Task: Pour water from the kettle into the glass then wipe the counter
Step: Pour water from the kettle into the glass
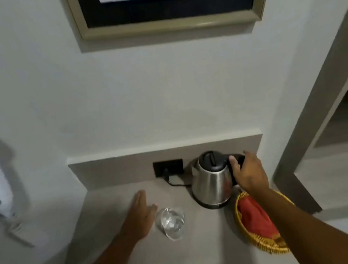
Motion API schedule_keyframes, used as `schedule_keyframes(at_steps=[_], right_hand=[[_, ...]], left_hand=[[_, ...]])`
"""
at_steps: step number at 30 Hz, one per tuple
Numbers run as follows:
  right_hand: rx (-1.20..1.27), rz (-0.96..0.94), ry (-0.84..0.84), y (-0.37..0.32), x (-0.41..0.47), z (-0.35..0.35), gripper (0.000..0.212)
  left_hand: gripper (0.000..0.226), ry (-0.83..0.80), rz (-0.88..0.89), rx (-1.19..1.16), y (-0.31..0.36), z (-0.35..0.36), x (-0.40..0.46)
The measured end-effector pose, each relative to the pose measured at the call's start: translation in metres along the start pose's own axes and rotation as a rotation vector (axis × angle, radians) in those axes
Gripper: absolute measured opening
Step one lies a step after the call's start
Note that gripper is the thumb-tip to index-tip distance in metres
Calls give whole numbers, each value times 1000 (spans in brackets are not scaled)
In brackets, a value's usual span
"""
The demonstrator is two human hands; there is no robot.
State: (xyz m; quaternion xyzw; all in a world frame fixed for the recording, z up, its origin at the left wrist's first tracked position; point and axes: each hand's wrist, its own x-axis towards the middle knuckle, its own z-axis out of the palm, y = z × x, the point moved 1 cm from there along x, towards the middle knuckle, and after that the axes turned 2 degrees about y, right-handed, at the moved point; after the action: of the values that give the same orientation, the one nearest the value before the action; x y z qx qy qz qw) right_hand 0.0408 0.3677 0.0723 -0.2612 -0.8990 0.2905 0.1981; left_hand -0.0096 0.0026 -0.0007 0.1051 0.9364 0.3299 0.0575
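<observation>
A steel kettle with a black lid stands on its base at the back right of the grey counter. My right hand wraps around its black handle on the right side. A clear glass stands upright in front of the kettle, to its left. My left hand hovers just left of the glass, fingers straight and together, thumb near the rim, holding nothing. A red cloth lies in a yellow woven basket right of the glass, partly hidden by my right forearm.
A black wall socket with a plugged cord sits behind the kettle in the backsplash. A framed picture hangs on the wall above. The counter ends at a wall corner on the right; white items hang at far left.
</observation>
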Motion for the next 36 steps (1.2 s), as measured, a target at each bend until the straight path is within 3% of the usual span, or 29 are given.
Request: schedule_keyframes(at_steps=[2, 4, 7, 10, 20, 25, 31, 36], right_hand=[[147, 29, 27, 5, 3, 9, 38], [254, 58, 39, 8, 4, 16, 34], [435, 184, 68, 14, 9, 25, 44], [528, 281, 62, 17, 15, 31, 40], [571, 302, 29, 23, 41, 40, 55], [494, 48, -59, -15, 44, 26, 47], [197, -524, -222, -89, 30, 2, 37], [-69, -889, -205, -137, -2, -6, 39]], left_hand=[[69, -86, -72, -64, -11, 20, -12], [75, -93, -158, -107, -15, 36, -22], [89, -81, -167, -171, -6, 47, -29], [92, -125, -112, -290, 1, 55, -33], [84, -78, -170, -444, 13, 72, -35], [86, -34, -162, -447, 19, 68, -37], [84, -46, -184, -478, 21, 67, -38], [77, -66, -162, -482, 21, 64, -41]])
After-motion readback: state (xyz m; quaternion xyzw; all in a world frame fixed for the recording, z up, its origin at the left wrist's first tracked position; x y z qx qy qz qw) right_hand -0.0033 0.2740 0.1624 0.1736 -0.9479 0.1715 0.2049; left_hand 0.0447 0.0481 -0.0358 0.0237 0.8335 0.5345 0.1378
